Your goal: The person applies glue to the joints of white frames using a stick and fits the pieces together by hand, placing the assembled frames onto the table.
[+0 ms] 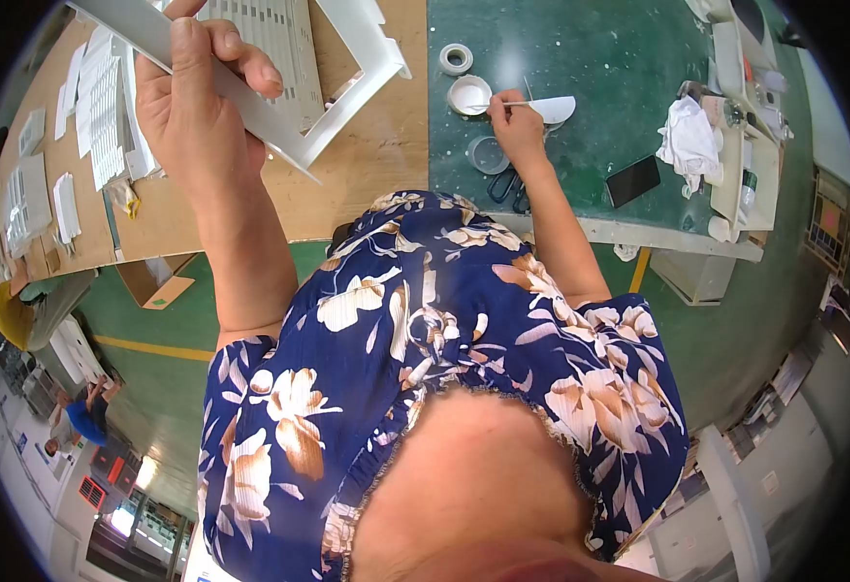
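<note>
My left hand (197, 121) is closed around one side of a white angular plastic frame (342, 114), raised over the brown board at the upper left. Over the green tabletop, my right hand (519, 136) pinches a thin pale stick (484, 107). The tip of that stick reaches into a small round white pot (455, 98); whether it carries a brush head I cannot tell. Just right of my fingers lies a white half-round piece (558, 110), partly hidden by the hand. A clear round cup (486, 155) and dark-handled scissors (504, 186) sit near my right wrist.
A roll of tape (445, 60) stands behind the pot. Toward the right are a black phone (632, 181), a crumpled white cloth (687, 139) and a pale shelf unit (727, 179). Stacked white slatted parts (105, 116) cover the left board. People sit farther off at left.
</note>
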The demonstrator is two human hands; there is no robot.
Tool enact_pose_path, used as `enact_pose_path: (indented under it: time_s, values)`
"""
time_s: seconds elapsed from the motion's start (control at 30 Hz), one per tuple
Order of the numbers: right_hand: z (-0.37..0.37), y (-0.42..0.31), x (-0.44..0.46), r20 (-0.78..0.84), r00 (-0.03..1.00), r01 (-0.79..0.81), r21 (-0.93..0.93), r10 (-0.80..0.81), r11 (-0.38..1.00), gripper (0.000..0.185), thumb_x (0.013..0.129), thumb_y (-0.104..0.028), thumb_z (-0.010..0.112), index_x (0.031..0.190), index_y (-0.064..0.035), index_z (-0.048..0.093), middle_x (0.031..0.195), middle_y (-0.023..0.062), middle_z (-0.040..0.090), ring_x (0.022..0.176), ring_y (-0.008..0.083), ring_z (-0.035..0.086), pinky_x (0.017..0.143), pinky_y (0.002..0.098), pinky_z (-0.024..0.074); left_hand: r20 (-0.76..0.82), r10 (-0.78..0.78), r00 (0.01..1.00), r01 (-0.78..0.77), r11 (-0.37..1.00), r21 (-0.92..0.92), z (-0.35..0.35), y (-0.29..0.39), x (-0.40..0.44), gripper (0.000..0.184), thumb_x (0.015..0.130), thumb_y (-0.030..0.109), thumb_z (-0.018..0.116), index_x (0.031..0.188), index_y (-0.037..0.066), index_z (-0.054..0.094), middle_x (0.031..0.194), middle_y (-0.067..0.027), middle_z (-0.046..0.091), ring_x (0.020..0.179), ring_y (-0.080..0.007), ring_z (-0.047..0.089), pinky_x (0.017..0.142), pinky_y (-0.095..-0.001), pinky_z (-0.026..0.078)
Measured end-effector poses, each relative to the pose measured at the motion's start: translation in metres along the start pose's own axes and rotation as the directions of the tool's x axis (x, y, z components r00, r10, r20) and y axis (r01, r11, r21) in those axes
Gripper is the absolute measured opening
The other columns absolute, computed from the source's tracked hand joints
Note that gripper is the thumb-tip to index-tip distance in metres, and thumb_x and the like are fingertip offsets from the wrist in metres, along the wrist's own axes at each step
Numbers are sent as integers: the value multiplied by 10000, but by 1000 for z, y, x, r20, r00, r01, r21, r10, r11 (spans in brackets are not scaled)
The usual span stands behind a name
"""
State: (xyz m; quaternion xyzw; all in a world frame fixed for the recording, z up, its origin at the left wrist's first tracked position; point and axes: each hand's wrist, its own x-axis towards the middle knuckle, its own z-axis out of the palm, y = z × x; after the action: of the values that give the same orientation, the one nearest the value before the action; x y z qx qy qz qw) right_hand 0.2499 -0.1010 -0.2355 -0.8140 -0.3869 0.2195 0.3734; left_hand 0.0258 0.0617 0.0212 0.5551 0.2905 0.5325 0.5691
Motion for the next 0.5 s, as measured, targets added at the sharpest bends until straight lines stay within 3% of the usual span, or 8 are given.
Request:
enact_pose_path:
  time_s: [0.17,0.4,0.47,0.5]
  values:
    - [-1,-4,0,-49,992,111,-38,-113,993,179,880,-236,550,893,-61,589,818,166,641,743,382,610,649,431,484,4,-5,1000,5,1000,0,3,-1,-1,311,985,174,444,1193,-53,486,745,-54,500,537,-138,502,483,-262,409]
    - [-13,-18,2,-3,990,141,-102,-142,985,186,882,-242,547,902,-63,594,843,168,644,763,378,615,658,435,483,25,-27,999,27,999,25,1,8,-3,290,979,157,451,1191,-36,492,747,-44,507,532,-124,515,472,-248,414]
    - [-24,-32,-2,-88,992,90,-9,-90,996,193,900,-223,547,887,-42,610,751,120,661,675,257,651,619,341,495,28,-41,999,40,999,15,0,11,-5,291,978,156,452,1193,-37,490,745,-42,507,530,-122,517,470,-248,414]
    - [-24,-29,0,-86,991,100,-7,-101,995,193,900,-223,547,887,-42,610,751,120,661,675,257,651,619,341,495,40,-58,998,58,998,-1,0,12,-5,292,977,156,453,1194,-37,489,743,-40,506,529,-120,518,468,-247,414]
